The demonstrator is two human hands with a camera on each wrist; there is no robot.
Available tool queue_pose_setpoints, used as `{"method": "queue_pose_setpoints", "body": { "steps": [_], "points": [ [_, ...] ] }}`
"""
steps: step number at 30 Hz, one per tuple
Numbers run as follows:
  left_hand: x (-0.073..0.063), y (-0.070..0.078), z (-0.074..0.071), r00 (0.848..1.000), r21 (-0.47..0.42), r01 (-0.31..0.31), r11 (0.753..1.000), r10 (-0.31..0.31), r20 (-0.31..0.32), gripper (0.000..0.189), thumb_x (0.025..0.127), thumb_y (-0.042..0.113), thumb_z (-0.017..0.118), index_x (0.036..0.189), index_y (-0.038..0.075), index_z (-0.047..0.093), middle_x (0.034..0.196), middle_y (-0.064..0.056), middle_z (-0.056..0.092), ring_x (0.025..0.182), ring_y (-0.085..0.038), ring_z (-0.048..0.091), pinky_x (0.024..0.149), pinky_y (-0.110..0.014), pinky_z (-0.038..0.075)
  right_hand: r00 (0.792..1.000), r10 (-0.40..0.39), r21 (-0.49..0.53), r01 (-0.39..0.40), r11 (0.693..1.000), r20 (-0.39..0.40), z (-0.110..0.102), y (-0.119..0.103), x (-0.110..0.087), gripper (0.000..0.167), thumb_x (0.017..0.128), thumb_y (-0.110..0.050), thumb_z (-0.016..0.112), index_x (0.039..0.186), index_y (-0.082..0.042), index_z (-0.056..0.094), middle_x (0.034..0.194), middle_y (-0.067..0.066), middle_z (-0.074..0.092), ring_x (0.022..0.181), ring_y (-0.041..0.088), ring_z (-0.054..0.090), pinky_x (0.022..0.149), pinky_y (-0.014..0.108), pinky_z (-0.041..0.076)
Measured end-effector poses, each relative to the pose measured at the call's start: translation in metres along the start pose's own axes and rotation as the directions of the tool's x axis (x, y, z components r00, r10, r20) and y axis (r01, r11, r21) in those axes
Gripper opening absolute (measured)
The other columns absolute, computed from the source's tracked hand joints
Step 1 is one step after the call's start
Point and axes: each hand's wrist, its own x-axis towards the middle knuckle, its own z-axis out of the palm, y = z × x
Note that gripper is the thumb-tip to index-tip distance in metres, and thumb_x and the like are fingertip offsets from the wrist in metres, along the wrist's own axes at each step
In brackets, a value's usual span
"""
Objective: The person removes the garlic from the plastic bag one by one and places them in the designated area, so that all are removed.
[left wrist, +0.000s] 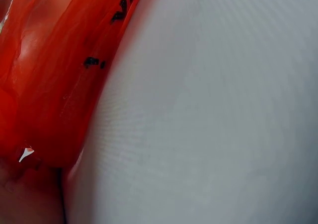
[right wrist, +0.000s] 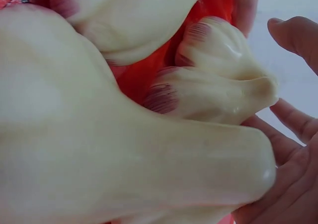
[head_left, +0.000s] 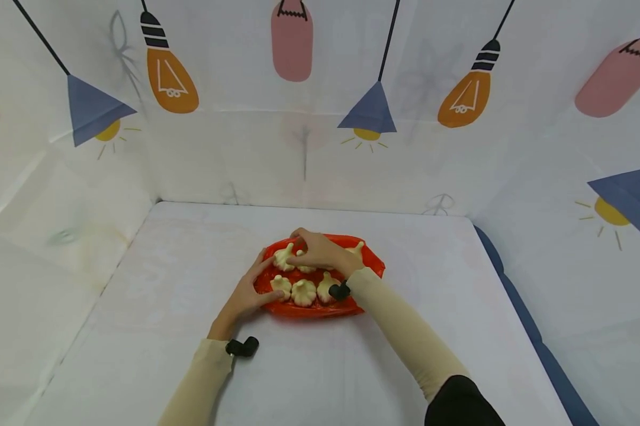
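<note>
Several cream-coloured garlic bulbs (head_left: 304,293) lie in two rows on a red plastic bag (head_left: 372,260) with black print, spread on the table. My left hand (head_left: 247,293) rests at the bag's left edge, its thumb at the front-left bulb and its fingers spread toward the back-left bulb (head_left: 283,258). Reaching over the back row, my right hand (head_left: 322,251) partly hides the bulbs beneath it. In the right wrist view, its thumb (right wrist: 298,37) stands apart from the bulbs, and its fingers lie beside the stem of a garlic bulb (right wrist: 213,95).
The white table (head_left: 154,272) extends around the bag. A printed white cloth (head_left: 234,148) with lamps and bulbs hangs behind and at both sides. Dark blue material (head_left: 527,319) lines the table's right edge.
</note>
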Motion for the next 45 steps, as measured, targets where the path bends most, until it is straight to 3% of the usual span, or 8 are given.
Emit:
{"method": "queue_pose_setpoints", "body": {
  "steps": [6,14,24,30,36,41,45],
  "points": [
    [0.0,0.001,0.0,1.0,0.012,0.012,1.0,-0.012,0.002,0.091,0.085,0.037,0.082,0.162,0.023,0.035,0.175,-0.001,0.007,0.16,-0.037,0.01,0.122,-0.069,0.018,1.0,0.012,0.021,-0.012,1.0,-0.002,0.001,0.001,0.005,0.062,0.091,-0.044,0.077,0.14,-0.016,0.053,0.142,0.006,0.06,0.121,0.023,0.06,0.106,0.045,0.053],
    [0.0,0.005,0.001,0.999,-0.025,0.047,0.999,-0.047,0.011,0.092,0.085,0.035,0.084,0.162,0.019,0.036,0.175,-0.001,0.008,0.161,-0.034,0.007,0.125,-0.065,0.016,0.997,0.068,0.018,-0.069,0.997,0.028,0.006,0.005,0.01,0.057,0.087,-0.04,0.081,0.133,-0.017,0.057,0.134,0.002,0.062,0.115,0.019,0.059,0.104,0.043,0.053],
    [-0.001,0.006,0.002,0.998,-0.038,0.056,0.998,-0.056,0.006,0.092,0.085,0.034,0.084,0.161,0.018,0.036,0.175,-0.002,0.008,0.161,-0.034,0.007,0.125,-0.064,0.017,0.993,0.102,-0.039,-0.1,0.994,0.058,0.011,0.002,0.012,0.077,0.088,-0.045,0.079,0.152,-0.016,0.047,0.15,0.004,0.055,0.131,0.023,0.054,0.114,0.05,0.046],
    [-0.002,0.005,0.001,0.999,-0.027,0.054,0.998,-0.054,-0.003,0.09,0.085,0.034,0.084,0.161,0.019,0.037,0.175,-0.002,0.009,0.161,-0.034,0.009,0.124,-0.064,0.018,0.996,0.07,-0.035,-0.068,0.997,0.055,0.013,0.002,0.016,0.071,0.09,-0.04,0.079,0.15,-0.016,0.05,0.148,0.004,0.057,0.129,0.022,0.055,0.113,0.048,0.047],
    [-0.001,0.004,-0.002,1.0,0.006,0.012,1.0,-0.012,-0.011,0.085,0.088,0.033,0.08,0.161,0.018,0.038,0.174,-0.008,0.011,0.159,-0.042,0.013,0.122,-0.069,0.02,0.998,0.06,0.082,-0.062,0.995,0.021,0.012,0.002,0.012,0.048,0.09,-0.037,0.078,0.133,-0.025,0.06,0.137,-0.002,0.061,0.115,0.019,0.059,0.102,0.043,0.054],
    [-0.002,0.004,-0.003,1.0,0.001,0.017,1.0,-0.017,-0.014,0.082,0.089,0.033,0.079,0.159,0.013,0.042,0.174,-0.008,0.013,0.159,-0.042,0.014,0.122,-0.068,0.022,0.999,0.044,0.141,-0.046,0.989,0.014,0.012,0.002,0.011,0.046,0.091,-0.034,0.078,0.133,-0.025,0.061,0.136,-0.004,0.06,0.118,0.018,0.057,0.104,0.043,0.052],
    [-0.002,0.004,-0.002,1.0,-0.007,0.021,1.0,-0.021,-0.014,0.08,0.089,0.032,0.079,0.158,0.013,0.043,0.174,-0.007,0.013,0.159,-0.041,0.014,0.122,-0.067,0.023,1.0,-0.012,0.054,0.012,0.998,0.014,0.012,0.0,0.014,0.049,0.092,-0.029,0.077,0.137,-0.019,0.06,0.141,0.0,0.06,0.126,0.02,0.056,0.111,0.043,0.048]
  ]
}}
